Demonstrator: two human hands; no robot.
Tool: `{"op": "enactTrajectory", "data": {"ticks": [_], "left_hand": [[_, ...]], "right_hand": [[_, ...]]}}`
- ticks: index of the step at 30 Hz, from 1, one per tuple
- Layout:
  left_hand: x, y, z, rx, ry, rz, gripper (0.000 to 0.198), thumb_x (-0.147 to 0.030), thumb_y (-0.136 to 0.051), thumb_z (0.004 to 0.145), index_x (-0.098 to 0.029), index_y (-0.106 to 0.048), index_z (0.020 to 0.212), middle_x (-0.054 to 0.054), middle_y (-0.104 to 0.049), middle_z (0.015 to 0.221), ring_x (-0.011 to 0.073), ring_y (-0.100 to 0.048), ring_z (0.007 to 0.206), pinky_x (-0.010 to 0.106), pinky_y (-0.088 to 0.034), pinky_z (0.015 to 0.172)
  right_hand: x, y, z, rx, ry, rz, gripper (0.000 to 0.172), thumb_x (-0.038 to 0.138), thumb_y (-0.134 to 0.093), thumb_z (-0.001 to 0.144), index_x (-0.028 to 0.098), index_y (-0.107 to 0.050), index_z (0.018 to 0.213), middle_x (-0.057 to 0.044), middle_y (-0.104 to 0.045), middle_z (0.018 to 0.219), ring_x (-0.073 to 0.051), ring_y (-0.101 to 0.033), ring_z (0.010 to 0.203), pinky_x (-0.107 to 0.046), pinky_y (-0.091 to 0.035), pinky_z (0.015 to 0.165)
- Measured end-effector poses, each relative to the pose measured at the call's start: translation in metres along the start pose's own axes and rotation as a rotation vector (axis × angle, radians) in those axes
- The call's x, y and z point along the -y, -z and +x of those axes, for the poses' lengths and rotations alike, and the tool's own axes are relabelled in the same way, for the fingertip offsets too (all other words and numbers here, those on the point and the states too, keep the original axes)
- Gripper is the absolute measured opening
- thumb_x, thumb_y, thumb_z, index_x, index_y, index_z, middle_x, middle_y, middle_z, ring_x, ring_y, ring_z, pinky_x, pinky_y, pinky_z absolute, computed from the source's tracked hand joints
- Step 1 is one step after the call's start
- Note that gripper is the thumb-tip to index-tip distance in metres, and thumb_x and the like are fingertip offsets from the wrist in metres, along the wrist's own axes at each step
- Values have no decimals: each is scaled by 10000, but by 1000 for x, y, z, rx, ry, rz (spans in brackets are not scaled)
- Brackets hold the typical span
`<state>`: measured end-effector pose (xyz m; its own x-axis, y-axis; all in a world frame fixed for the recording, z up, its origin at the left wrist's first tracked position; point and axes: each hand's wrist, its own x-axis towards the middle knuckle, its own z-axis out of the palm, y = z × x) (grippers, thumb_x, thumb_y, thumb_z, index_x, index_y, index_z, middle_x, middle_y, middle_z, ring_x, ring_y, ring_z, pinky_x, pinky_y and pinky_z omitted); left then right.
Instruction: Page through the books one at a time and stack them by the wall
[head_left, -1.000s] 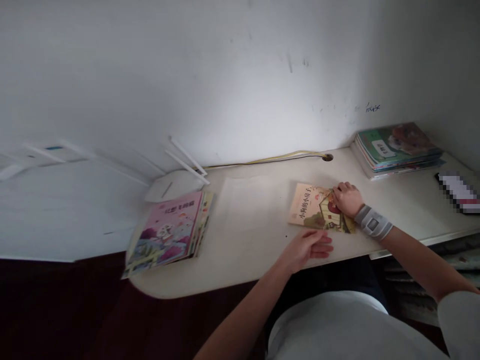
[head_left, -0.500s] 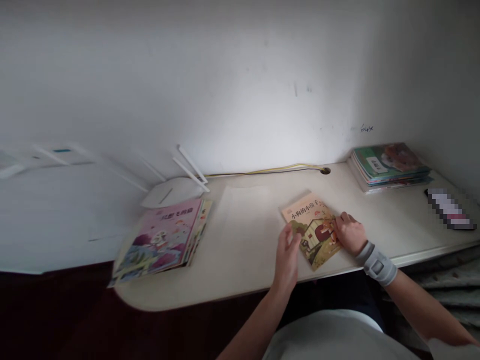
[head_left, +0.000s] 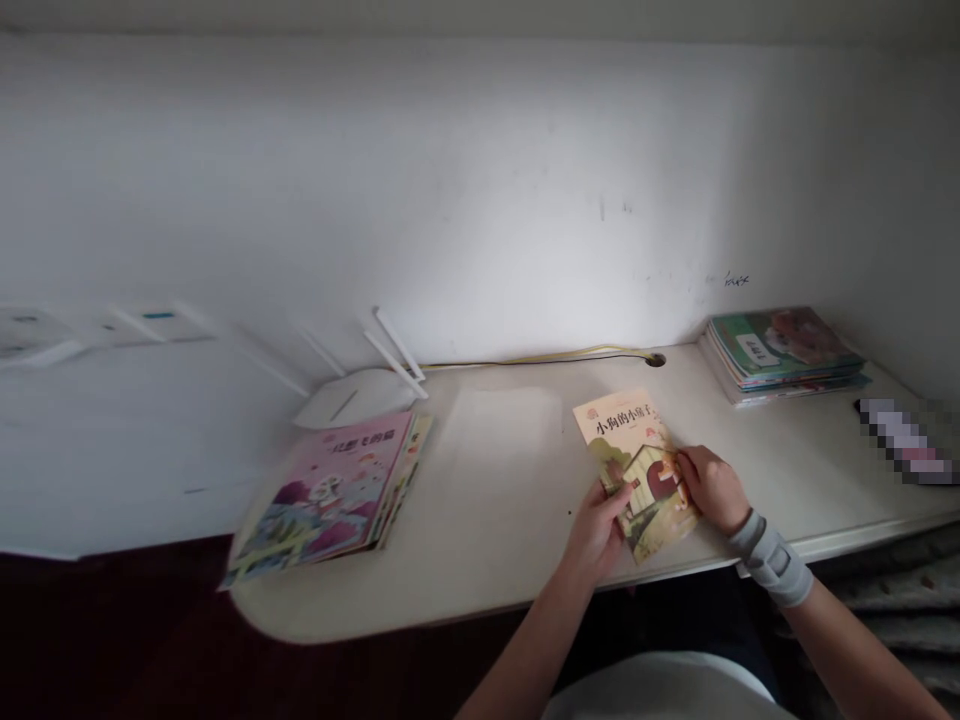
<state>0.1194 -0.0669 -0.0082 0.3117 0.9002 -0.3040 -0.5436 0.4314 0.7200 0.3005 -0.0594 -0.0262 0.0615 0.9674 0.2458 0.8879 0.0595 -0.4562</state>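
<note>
A thin yellow picture book (head_left: 628, 446) with a little house on its cover lies on the white desk (head_left: 495, 520) in front of me. My left hand (head_left: 598, 525) grips its lower left edge, thumb on the cover. My right hand (head_left: 711, 487), with a grey wrist strap, holds the book's right edge with curled fingers. The book is turned so its title reads nearly upright towards me.
A fanned pile of picture books with a pink cover (head_left: 334, 492) lies at the desk's left end. A white router (head_left: 358, 393) with antennas stands behind it. Another stack of books (head_left: 784, 353) sits at the back right. A cable (head_left: 540, 358) runs along the wall.
The book has been turned round from sideways to nearly upright and drawn towards me. My left hand came up from the desk's edge and took hold of the book's left side.
</note>
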Motion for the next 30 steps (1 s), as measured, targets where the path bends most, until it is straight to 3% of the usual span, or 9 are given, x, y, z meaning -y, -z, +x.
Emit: {"op": "enactTrajectory", "data": {"ticks": [4, 7, 12, 14, 16, 20, 24, 27, 30], "left_hand": [[0, -7, -1, -75, -35, 48, 411, -480, -689, 685, -159, -623, 933, 57, -706, 852, 208, -661, 830, 312, -527, 748], [1, -14, 3, -209, -122, 142, 568, -669, -514, 722, -159, -629, 943, 85, -703, 900, 242, -647, 906, 328, -529, 752], [8, -19, 12, -112, -65, 118, 783, -830, -431, 596, -168, -609, 974, 98, -698, 913, 280, -624, 960, 354, -535, 736], [11, -19, 14, 1, -5, 125, 830, -867, -426, 532, -164, -615, 931, 108, -697, 877, 297, -624, 943, 370, -536, 724], [12, -16, 16, 83, 0, 150, 835, -879, -409, 520, -164, -623, 893, 114, -693, 850, 302, -625, 922, 370, -532, 711], [-9, -11, 33, -27, -184, 381, 599, -701, -545, 665, -177, -605, 950, 86, -674, 878, 237, -629, 857, 289, -508, 650], [-56, -21, 57, -62, -346, 562, 610, -407, -702, 687, -255, -455, 1223, 58, -610, 1079, 164, -609, 882, 223, -481, 686], [-84, -45, 67, 235, -273, 644, 685, -253, -741, 649, -274, -452, 1269, 71, -600, 1131, 172, -603, 899, 244, -483, 748], [-91, -73, 69, 499, -110, 623, 753, -136, -755, 593, -289, -478, 1276, 74, -572, 1212, 226, -595, 968, 278, -493, 776]], "right_hand": [[3, 7, 0, 1, -162, 559, 426, 498, -341, 880, 203, -575, 681, -17, -604, 611, -163, -531, 583, -273, -400, 576], [22, 6, -6, -11, -331, 950, 440, 584, -435, 807, 202, -607, 673, -30, -649, 661, -198, -582, 665, -307, -453, 626], [60, -1, -26, 297, -381, 1482, 346, 590, -501, 743, 301, -668, 835, -3, -697, 785, -239, -645, 759, -388, -510, 669], [65, -2, -32, 393, -386, 1545, 316, 558, -551, 718, 286, -668, 828, -7, -700, 788, -238, -652, 758, -386, -517, 668], [58, 2, -31, 344, -424, 1585, 341, 543, -560, 731, 239, -659, 848, -26, -701, 805, -226, -653, 749, -375, -517, 684], [18, 38, -13, -46, -489, 1489, 346, 536, -589, 742, 204, -636, 829, -14, -698, 738, -188, -637, 638, -329, -510, 630], [-21, 94, 9, 32, -385, 1330, 298, 490, -636, 727, 192, -640, 735, 3, -672, 640, -150, -597, 525, -278, -485, 536], [-35, 125, 19, 146, -346, 1266, 284, 454, -678, 696, 173, -636, 676, -2, -661, 606, -128, -579, 492, -244, -464, 496], [-43, 135, 23, 237, -354, 1286, 313, 473, -698, 653, 165, -647, 676, -22, -671, 622, -143, -600, 519, -255, -479, 510]]}}
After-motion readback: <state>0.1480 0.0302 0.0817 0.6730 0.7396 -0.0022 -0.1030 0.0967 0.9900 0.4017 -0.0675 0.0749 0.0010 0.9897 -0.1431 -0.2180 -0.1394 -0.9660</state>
